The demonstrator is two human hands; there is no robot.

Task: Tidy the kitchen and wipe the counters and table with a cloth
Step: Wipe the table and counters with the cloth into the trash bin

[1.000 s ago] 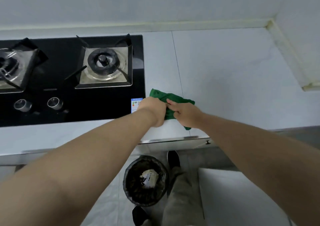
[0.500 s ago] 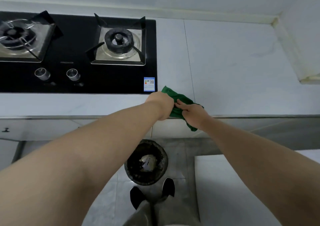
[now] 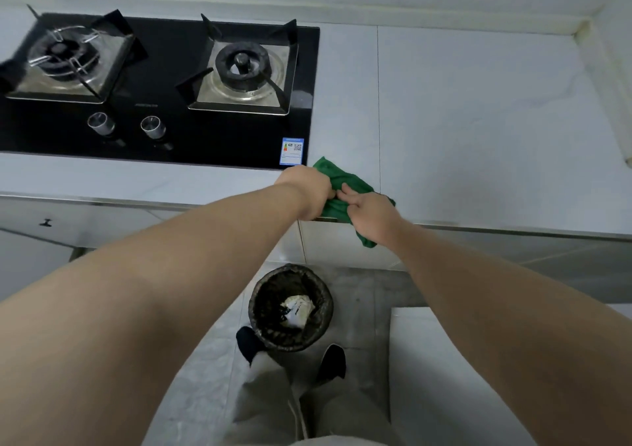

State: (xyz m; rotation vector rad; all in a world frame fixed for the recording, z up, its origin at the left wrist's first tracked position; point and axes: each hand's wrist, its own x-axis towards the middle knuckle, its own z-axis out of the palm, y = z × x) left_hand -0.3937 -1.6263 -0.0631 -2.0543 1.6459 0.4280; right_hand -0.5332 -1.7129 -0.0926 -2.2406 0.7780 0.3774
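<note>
A green cloth (image 3: 337, 177) lies bunched at the front edge of the pale counter (image 3: 478, 120), just right of the black hob's front corner. Both my hands grip it side by side. My left hand (image 3: 304, 189) curls over its left part. My right hand (image 3: 371, 214) pinches its right part, and a tail of the cloth hangs below that hand over the counter's edge.
A black two-burner gas hob (image 3: 164, 82) with two knobs fills the counter's left. A dark bin (image 3: 290, 307) with white rubbish stands on the floor below, by my feet. A white surface (image 3: 444, 377) is at lower right. A wall corner closes the counter's right end.
The view has shifted so the hob shows more fully. Both hands with the cloth have drawn from the counter top toward its front edge, and the cloth's tail now hangs over it.
</note>
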